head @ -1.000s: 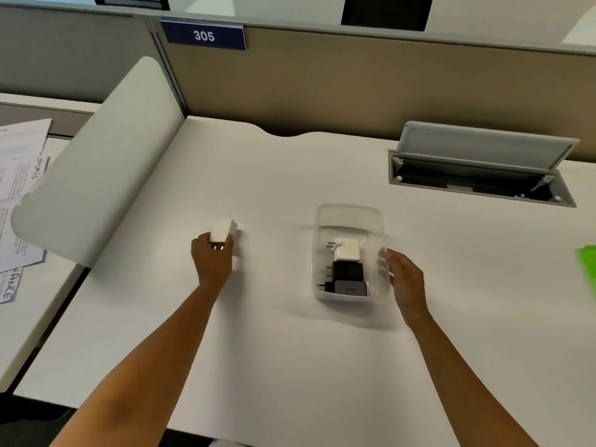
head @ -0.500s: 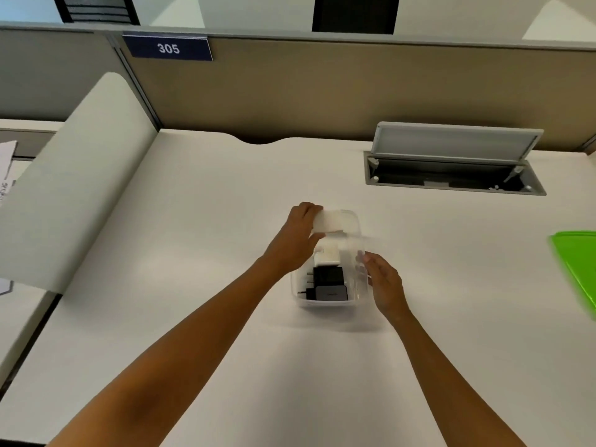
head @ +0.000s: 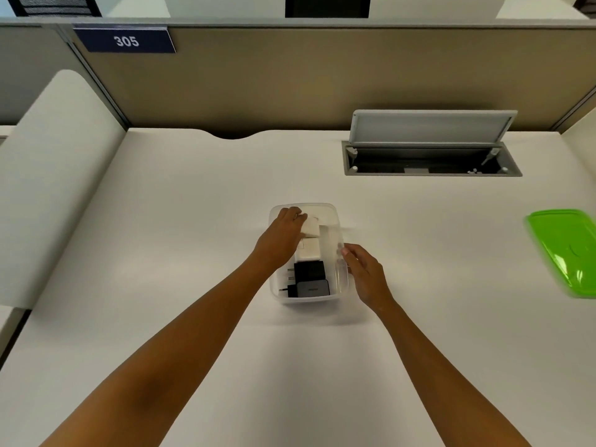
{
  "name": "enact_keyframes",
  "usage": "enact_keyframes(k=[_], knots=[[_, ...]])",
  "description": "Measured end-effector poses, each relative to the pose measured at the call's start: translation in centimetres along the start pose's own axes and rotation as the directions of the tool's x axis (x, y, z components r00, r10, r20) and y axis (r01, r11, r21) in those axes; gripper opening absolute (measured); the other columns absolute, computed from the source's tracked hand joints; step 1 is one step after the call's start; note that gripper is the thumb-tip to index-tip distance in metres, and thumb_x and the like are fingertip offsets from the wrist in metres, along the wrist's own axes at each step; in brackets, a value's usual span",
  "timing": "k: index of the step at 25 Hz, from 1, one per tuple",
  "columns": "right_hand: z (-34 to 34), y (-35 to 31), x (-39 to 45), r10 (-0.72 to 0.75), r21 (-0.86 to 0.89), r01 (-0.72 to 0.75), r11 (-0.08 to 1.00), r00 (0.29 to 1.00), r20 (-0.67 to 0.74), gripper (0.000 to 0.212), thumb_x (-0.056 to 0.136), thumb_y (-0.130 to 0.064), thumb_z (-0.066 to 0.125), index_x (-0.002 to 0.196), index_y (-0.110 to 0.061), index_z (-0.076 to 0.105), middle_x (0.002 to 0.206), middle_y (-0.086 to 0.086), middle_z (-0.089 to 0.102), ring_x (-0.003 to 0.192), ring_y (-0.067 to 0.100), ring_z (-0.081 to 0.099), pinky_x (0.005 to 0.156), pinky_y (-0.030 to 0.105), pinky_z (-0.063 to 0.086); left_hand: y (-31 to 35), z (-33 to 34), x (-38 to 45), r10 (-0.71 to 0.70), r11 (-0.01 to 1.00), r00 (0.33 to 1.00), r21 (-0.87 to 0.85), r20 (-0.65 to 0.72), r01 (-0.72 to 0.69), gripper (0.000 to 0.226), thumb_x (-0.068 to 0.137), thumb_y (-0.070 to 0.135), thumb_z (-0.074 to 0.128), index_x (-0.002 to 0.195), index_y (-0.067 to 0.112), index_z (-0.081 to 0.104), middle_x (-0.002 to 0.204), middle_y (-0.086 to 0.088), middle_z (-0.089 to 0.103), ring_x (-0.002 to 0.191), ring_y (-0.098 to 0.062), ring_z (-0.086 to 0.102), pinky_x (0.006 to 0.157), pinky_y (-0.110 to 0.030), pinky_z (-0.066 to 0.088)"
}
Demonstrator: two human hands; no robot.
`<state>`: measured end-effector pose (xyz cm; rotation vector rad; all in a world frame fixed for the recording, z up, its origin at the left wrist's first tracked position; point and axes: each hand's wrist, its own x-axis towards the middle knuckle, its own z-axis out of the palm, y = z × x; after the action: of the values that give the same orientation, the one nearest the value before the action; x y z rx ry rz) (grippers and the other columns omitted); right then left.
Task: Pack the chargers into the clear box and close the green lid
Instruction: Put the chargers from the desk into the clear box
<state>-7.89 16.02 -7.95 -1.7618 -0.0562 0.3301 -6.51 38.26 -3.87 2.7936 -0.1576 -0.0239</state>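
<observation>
Centrally on the white table (head: 193, 253) sits the clear box (head: 342, 287), a rounded rectangular tub of see-through plastic with its long side running away from the viewer. Inside it, at the near end, lie two dark chargers: a grey-black charger (head: 312, 288) with its prongs pointing left, and a black charger (head: 309, 271) just behind it. Beyond those rests a white square charger (head: 309, 249), smooth and flat-faced. A second white charger (head: 312, 226), a small matte block, sits at the far end of the box, partly within the walls

Reaching from the left, the left hand (head: 280, 240) comes in over the box's left rim, palm down, with its fingers curled around that far white block, gripping it. Whether the block already touches the box floor cannot be told. The right hand (head: 364, 274) lies against the box's right wall, thumb and fingertips pressed to the plastic near the rim, steadying it. Both forearms are bare and stretch out from the bottom edge of the view

Well apart to the right, the green lid (head: 567, 250) lies flat on the table, glossy, translucent and round-cornered, cut off by the picture's edge. At the back of the table a grey cable hatch (head: 432, 127) stands with its flap up
</observation>
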Motion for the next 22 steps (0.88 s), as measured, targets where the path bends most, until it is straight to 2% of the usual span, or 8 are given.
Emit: enact_keyframes(k=[3,7,10,12,14,17,20,22], knots=[[0.0,0.1,0.0,0.007,-0.003,-0.007,1.0,1.0,0.0,0.028,0.099,-0.038,0.051,0.12,-0.025,0.063,0.112,-0.009,0.068,0.105,0.01,0.063,0.085,0.017,0.051,-0.3,0.0,0.1,-0.002,1.0,1.0,-0.016,-0.013,0.002,0.036,0.103,0.012,0.047,0.138,0.005,0.055,0.137,-0.013,0.059,0.131,-0.027,0.044,0.109,-0.033,0.036],[0.0,0.0,-0.1,0.019,-0.015,-0.019,1.0,1.0,0.008,0.031,0.099,-0.038,0.05,0.121,-0.02,0.064,0.111,-0.006,0.067,0.103,0.011,0.062,0.078,0.012,0.051,-0.2,0.0,0.0,-0.009,0.997,0.997,-0.081,-0.078,0.003,0.031,0.103,0.01,0.049,0.129,0.004,0.064,0.127,-0.014,0.066,0.123,-0.028,0.052,0.105,-0.033,0.04],[-0.2,-0.1,-0.3,0.015,-0.02,-0.015,1.0,1.0,0.009,0.033,0.099,-0.04,0.051,0.12,-0.019,0.064,0.112,-0.005,0.069,0.104,0.013,0.064,0.084,0.018,0.052,0.5,-0.3,-0.3,0.015,0.988,0.987,-0.146,-0.161,-0.039,0.025,0.101,0.011,0.054,0.118,0.005,0.07,0.117,-0.013,0.07,0.115,-0.028,0.057,0.097,-0.03,0.043],[-0.4,-0.1,-0.5,-0.016,-0.007,0.016,1.0,1.0,-0.01,0.03,0.098,-0.039,0.053,0.118,-0.019,0.064,0.112,-0.004,0.07,0.105,0.014,0.066,0.091,0.026,0.054,0.5,-0.6,-0.7,-0.046,0.972,0.962,-0.236,-0.271,-0.02,0.02,0.098,0.011,0.058,0.112,0.006,0.072,0.111,-0.011,0.072,0.108,-0.027,0.061,0.092,-0.025,0.043],[-1.7,0.0,-1.1,-0.039,0.02,0.04,0.999,0.998,-0.046,0.025,0.097,-0.036,0.055,0.115,-0.02,0.064,0.109,-0.003,0.071,0.101,0.014,0.069,0.091,0.028,0.055,0.8,-0.8,-0.9,-0.148,0.946,0.916,-0.324,-0.374,0.021,0.018,0.097,0.011,0.06,0.109,0.006,0.072,0.106,-0.01,0.073,0.103,-0.026,0.063,0.09,-0.021,0.042],[-3.7,0.4,-1.9,-0.059,-0.025,0.057,0.998,0.993,-0.103,0.019,0.096,-0.03,0.058,0.112,-0.021,0.064,0.103,-0.004,0.073,0.098,0.014,0.069,0.087,0.026,0.055,1.3,-1.0,-1.0,-0.218,0.92,0.889,-0.389,-0.402,0.05,0.016,0.096,0.012,0.062,0.106,0.008,0.073,0.104,-0.006,0.073,0.099,-0.021,0.063,0.086,-0.015,0.043],[-8.1,1.6,-2.6,-0.101,-0.116,0.075,0.99,0.967,-0.236,0.019,0.096,-0.016,0.056,0.113,-0.016,0.062,0.097,-0.001,0.073,0.093,0.014,0.069,0.08,0.018,0.053,4.7,-0.1,-0.3,-0.261,0.869,0.878,-0.494,-0.401,0.033,0.013,0.094,0.011,0.064,0.103,0.009,0.072,0.101,-0.003,0.073,0.092,-0.013,0.06,0.085,-0.028,0.05],[-11.1,2.0,-2.6,-0.107,-0.176,0.053,0.983,0.943,-0.315,0.018,0.096,-0.016,0.058,0.113,-0.015,0.061,0.093,0.002,0.072,0.086,0.015,0.069,0.073,0.014,0.051,7.2,0.7,0.3,-0.288,0.84,0.875,-0.541,-0.389,0.036,0.012,0.094,0.012,0.064,0.102,0.01,0.073,0.101,0.0,0.073,0.092,-0.012,0.06,0.086,-0.029,0.05]])
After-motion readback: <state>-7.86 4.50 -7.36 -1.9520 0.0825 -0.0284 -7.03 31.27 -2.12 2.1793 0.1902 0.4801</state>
